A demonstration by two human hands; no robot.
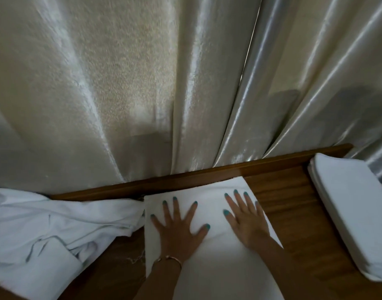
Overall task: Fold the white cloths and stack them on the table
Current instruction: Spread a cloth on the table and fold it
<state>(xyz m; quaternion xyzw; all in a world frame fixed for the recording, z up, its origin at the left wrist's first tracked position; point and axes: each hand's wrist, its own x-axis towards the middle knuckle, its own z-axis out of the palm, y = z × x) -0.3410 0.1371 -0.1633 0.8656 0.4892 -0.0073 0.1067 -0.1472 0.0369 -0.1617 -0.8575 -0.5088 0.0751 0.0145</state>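
Cream curtains [142, 83] hang behind a wooden table [294, 202]. Both hands, the left hand [177, 228] and right hand [246, 219], press flat with fingers spread on a white cloth [209, 252]. Right of them sits a folded stack [350, 213]; left, a rumpled unfolded pile [45, 230] apparently awaits folding.

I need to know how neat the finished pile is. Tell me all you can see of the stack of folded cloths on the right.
The stack of folded cloths is white, soft-looking terry, several layers squared into a long rectangle with rounded edges. It lies flat at the right end of the wooden table, its far end by the curtain. Neither hand touches it.
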